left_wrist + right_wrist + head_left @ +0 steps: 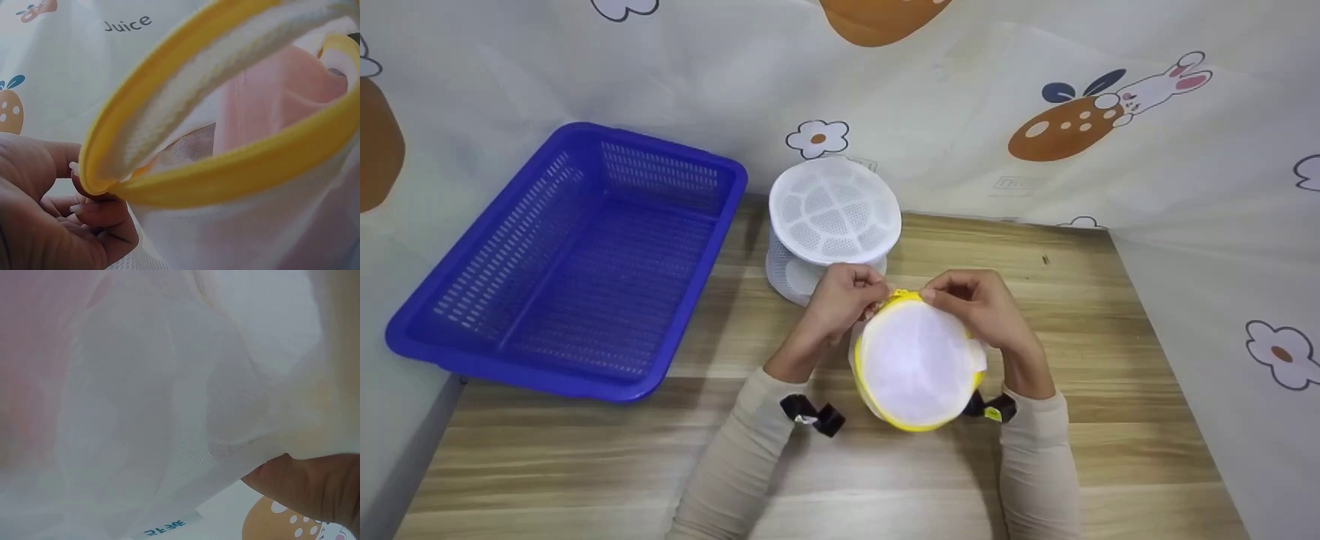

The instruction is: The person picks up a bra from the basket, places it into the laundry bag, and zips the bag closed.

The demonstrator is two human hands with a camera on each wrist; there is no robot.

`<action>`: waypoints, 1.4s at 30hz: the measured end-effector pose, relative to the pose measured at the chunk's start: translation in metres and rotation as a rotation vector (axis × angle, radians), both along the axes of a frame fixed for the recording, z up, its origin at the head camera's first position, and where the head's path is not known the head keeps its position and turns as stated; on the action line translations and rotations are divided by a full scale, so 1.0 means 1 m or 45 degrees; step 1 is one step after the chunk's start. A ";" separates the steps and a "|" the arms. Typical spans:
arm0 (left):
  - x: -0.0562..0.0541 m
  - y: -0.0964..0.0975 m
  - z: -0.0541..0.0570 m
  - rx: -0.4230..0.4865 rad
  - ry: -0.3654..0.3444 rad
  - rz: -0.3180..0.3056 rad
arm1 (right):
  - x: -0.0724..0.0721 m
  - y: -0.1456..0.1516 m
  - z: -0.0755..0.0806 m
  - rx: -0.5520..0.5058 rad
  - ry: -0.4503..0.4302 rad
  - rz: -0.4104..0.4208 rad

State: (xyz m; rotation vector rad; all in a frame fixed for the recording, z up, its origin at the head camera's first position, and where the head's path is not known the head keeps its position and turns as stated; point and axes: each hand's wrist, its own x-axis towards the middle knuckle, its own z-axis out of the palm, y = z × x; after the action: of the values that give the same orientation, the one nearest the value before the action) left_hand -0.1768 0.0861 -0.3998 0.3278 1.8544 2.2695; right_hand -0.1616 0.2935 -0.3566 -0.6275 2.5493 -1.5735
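Observation:
A round white mesh laundry bag (919, 364) with yellow zipper trim is held above the table. My left hand (840, 304) pinches the yellow edge at its far side, beside a small yellow zipper pull (901, 292). Just right of that, my right hand (986, 307) grips the same edge between thumb and fingers. In the left wrist view the yellow-edged opening (236, 180) gapes, and something pink (264, 101) shows inside or through the mesh. The right wrist view is mostly filled by blurred white fabric (129, 410), with my thumb at its edge.
A larger white mesh laundry bag (836, 210) stands upright behind my hands, close to the left one. On the left lies a blue plastic basket (660, 375) with slotted walls. A patterned cloth (945, 150) hangs along the back of the wooden table (1117, 450).

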 end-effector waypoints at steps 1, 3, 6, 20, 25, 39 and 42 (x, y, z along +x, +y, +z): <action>0.000 0.000 0.000 0.004 0.001 -0.002 | 0.000 0.000 0.000 0.000 0.000 -0.001; 0.000 0.000 0.000 0.013 0.007 -0.004 | 0.000 0.000 0.000 0.001 -0.001 -0.002; 0.000 0.000 0.000 0.021 0.014 -0.004 | 0.000 0.000 0.000 0.007 0.000 -0.006; -0.001 -0.003 0.000 0.062 -0.028 -0.013 | -0.009 0.015 -0.013 -0.022 0.024 -0.047; -0.001 -0.003 0.000 0.068 -0.036 -0.016 | -0.016 0.022 -0.024 -0.033 0.035 -0.058; -0.001 -0.005 0.000 0.054 -0.028 0.003 | -0.015 0.025 -0.021 -0.037 0.018 -0.089; -0.001 -0.005 0.001 0.047 -0.033 0.004 | -0.010 0.022 -0.012 -0.024 0.007 -0.089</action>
State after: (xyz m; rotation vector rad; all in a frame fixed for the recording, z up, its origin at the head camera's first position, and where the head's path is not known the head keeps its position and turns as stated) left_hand -0.1776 0.0809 -0.3990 0.3001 1.8039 2.3013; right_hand -0.1714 0.3151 -0.3686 -0.5507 2.5902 -1.6213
